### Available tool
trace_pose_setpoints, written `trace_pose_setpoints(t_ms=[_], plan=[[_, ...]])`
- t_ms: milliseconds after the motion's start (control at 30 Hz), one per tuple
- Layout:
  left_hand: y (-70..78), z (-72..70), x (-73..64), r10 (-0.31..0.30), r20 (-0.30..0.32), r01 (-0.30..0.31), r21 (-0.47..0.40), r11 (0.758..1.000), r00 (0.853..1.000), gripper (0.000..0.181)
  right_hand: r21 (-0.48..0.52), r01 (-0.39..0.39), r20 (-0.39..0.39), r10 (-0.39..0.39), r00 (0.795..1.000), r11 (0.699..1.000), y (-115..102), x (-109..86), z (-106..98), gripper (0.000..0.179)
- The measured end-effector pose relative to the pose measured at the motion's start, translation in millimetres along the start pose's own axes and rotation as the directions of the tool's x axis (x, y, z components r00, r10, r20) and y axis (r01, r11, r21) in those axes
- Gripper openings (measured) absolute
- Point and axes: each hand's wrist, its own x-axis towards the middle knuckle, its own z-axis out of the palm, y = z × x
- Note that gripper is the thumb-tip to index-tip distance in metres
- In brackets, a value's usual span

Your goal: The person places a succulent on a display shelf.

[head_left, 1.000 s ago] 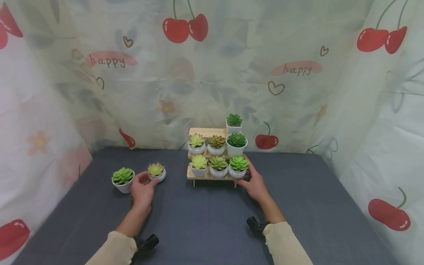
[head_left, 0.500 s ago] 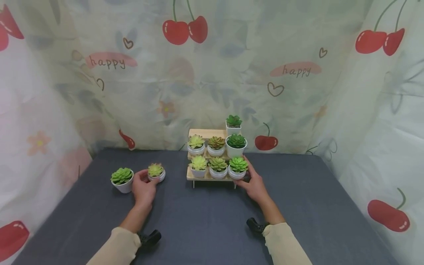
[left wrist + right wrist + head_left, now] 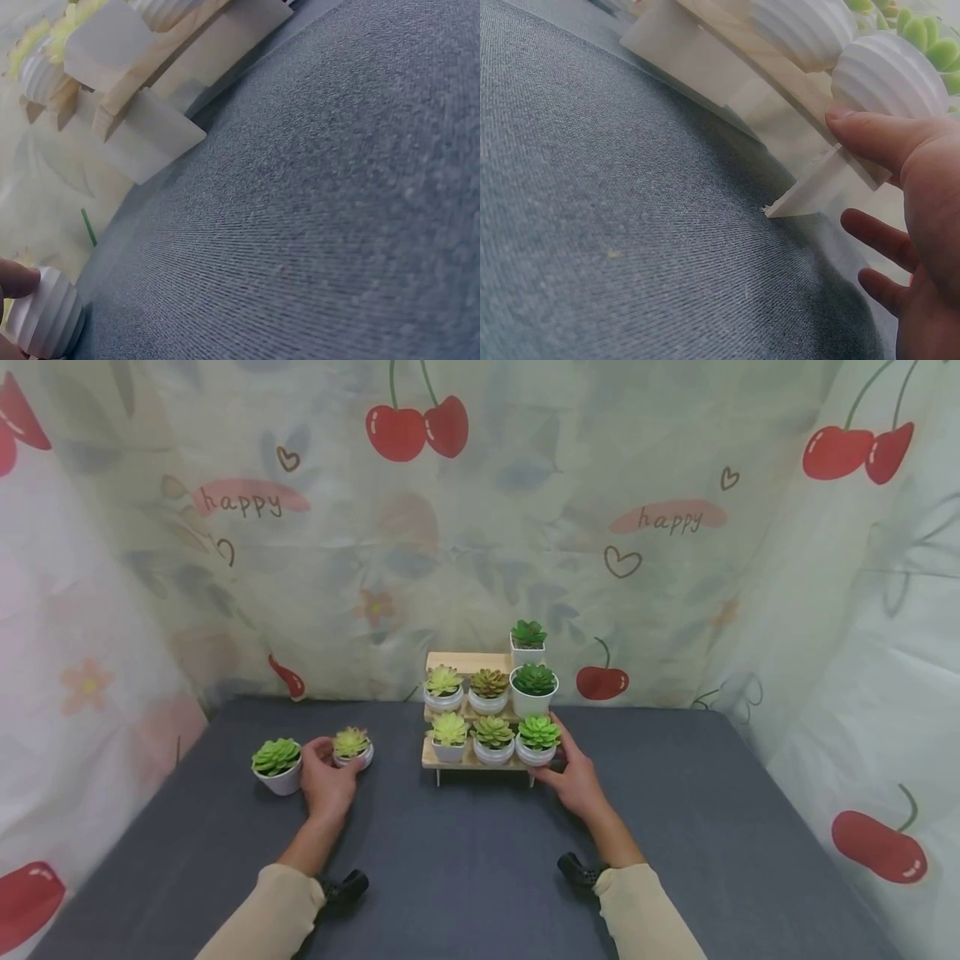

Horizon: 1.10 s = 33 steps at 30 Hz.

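My left hand (image 3: 328, 783) holds a small potted succulent (image 3: 351, 745) with yellow-green, reddish-tipped leaves, thumb and fingers at either side of its ribbed white pot (image 3: 46, 313). That pot sits on the dark cloth. Just left of the hand is a bright green succulent (image 3: 276, 765) in a plain white pot. My right hand (image 3: 576, 781) is at the right end of a tiered wooden stand (image 3: 468, 662). Its thumb (image 3: 870, 135) presses the ribbed pot of a green succulent (image 3: 537, 739) on the lowest tier; fingers reach behind that pot, partly hidden.
Two more succulents (image 3: 492, 739) share the lowest tier. Three stand on the middle tier, and a dark green one (image 3: 528, 639) in a square pot is at the top right. A printed curtain (image 3: 480, 527) hangs close behind the stand, over the dark tablecloth (image 3: 465, 877).
My left wrist and forearm have shifted slightly to the right, with the fingers still at the small pot. The right hand and the pots on the stand have not visibly moved.
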Motion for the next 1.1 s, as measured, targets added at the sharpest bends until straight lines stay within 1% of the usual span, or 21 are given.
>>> trace_pose_setpoints(t_ms=[100,200,367,467,667,833,1000,1100], plan=[[0.0,0.6,1.4,-0.017,0.011,0.017,0.023,1.0,1.0,0.066,0.001,-0.002,0.001,0.002,1.0,1.0,0,-0.3,0,0.096],[0.0,1.3,4.3,-0.031,0.038,0.029,0.059,0.998,0.999,0.068,0.001,0.005,0.0,-0.005,1.0,1.0,0,0.2,0,0.096],[-1.0,0.4,9.3,-0.028,0.099,0.013,0.152,0.988,0.995,0.066,-0.005,0.008,0.001,-0.008,1.0,1.0,1,0.5,0,0.096],[-2.4,-0.2,12.3,-0.026,0.121,0.004,0.178,0.984,0.992,0.065,-0.003,0.003,0.0,-0.003,1.0,1.0,1,0.4,0,0.096],[-4.9,-0.1,15.1,-0.017,0.13,-0.008,0.188,0.982,0.991,0.064,-0.004,0.001,0.001,-0.001,1.0,1.0,0,-0.4,-1,0.097],[-4.4,-0.8,14.4,-0.03,0.141,0.003,0.183,0.983,0.99,0.064,0.002,0.008,0.005,-0.008,1.0,1.0,-1,-1.4,-1,0.097],[-0.5,-0.5,16.0,-0.042,0.14,0.014,0.199,0.98,0.989,0.065,0.007,0.006,0.009,-0.006,1.0,1.0,-1,-1.5,-1,0.096],[3.6,0.8,18.8,-0.05,0.148,0.023,0.179,0.984,0.988,0.066,0.01,0.003,0.005,-0.003,1.0,1.0,-1,-1.3,-2,0.097]])
